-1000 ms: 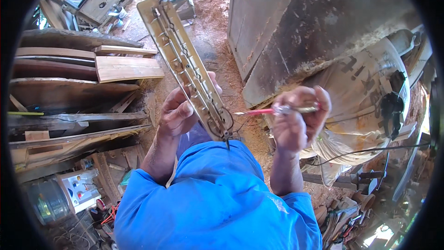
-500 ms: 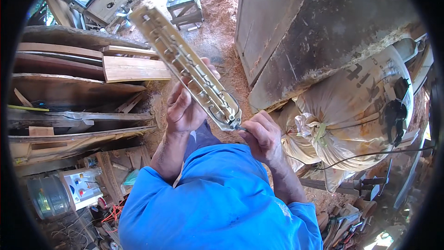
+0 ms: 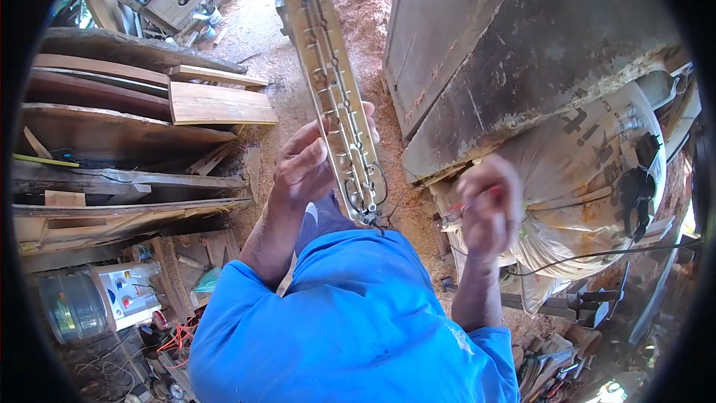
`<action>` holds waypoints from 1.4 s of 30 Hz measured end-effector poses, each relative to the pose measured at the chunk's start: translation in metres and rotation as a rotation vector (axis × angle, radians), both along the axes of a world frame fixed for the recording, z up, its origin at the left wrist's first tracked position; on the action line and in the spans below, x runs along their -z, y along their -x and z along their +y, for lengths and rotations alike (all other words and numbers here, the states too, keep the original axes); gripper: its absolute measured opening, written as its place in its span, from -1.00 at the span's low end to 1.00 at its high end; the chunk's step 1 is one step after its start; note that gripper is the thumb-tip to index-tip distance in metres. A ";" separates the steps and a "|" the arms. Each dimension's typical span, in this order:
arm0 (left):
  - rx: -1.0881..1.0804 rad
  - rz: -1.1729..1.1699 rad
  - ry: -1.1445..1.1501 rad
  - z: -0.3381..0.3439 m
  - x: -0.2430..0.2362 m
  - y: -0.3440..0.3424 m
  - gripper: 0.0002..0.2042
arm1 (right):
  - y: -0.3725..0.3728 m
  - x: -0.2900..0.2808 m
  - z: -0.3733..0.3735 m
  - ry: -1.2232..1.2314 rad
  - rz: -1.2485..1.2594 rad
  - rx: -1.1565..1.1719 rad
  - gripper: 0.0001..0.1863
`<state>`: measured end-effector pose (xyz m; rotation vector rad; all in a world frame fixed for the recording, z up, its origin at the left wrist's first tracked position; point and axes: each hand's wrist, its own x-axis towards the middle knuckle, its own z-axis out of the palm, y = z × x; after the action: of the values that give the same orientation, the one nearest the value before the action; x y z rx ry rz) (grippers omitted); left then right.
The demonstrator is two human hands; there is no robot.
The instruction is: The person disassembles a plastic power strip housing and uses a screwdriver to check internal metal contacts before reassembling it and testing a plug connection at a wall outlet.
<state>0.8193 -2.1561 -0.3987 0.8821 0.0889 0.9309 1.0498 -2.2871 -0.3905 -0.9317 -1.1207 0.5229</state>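
Note:
An opened power strip (image 3: 333,82) stands tilted in front of me, its long yellowish casing showing metal contact rails and small tabs inside. My left hand (image 3: 304,168) is closed around the casing's lower half, thumb on the near side and fingertips showing past the far edge. Dark wires (image 3: 380,222) hang loose at the strip's bottom end, close to my shirt. To the right, apart from the strip, my right hand (image 3: 492,209) is raised and smeared by motion. Its fingers are curled on a small red-handled tool (image 3: 456,210), whose kind is too blurred to tell.
Wooden boards (image 3: 220,104) are stacked on the left. A large worn panel (image 3: 514,52) leans at the right, above a tied, filled sack (image 3: 589,194) with a black cable across it. A clear water jug (image 3: 72,306) lies lower left. Wood shavings (image 3: 362,0) cover the floor.
My right hand has left the strip's wire end and moved right and up, now with something red showing in it. The strip has swung more upright and shifted right in my left hand.

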 end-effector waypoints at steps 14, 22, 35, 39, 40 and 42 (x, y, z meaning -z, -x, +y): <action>0.069 -0.016 -0.008 -0.015 0.001 -0.006 -0.35 | 0.026 -0.024 0.027 -0.352 0.285 -0.073 -0.54; 0.073 -0.021 -0.054 -0.019 -0.001 -0.003 -0.38 | 0.019 -0.010 0.022 -0.396 0.056 -0.108 -0.56; 0.063 0.044 -0.133 -0.008 0.002 0.001 -0.34 | 0.015 -0.008 0.006 -0.326 -0.114 -0.120 -0.17; 0.062 0.044 -0.124 -0.011 0.002 0.001 -0.34 | 0.016 -0.009 0.008 -0.336 -0.080 -0.125 -0.20; 0.060 0.041 -0.124 -0.011 0.001 0.001 -0.34 | 0.015 -0.010 0.009 -0.349 -0.110 -0.121 -0.21; 0.058 0.038 -0.122 -0.012 0.000 0.002 -0.33 | 0.012 -0.009 0.009 -0.339 -0.105 -0.167 -0.19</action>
<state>0.8177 -2.1676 -0.3991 1.0106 0.0386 0.8725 1.0378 -2.2782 -0.3816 -0.5785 -1.3414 0.4052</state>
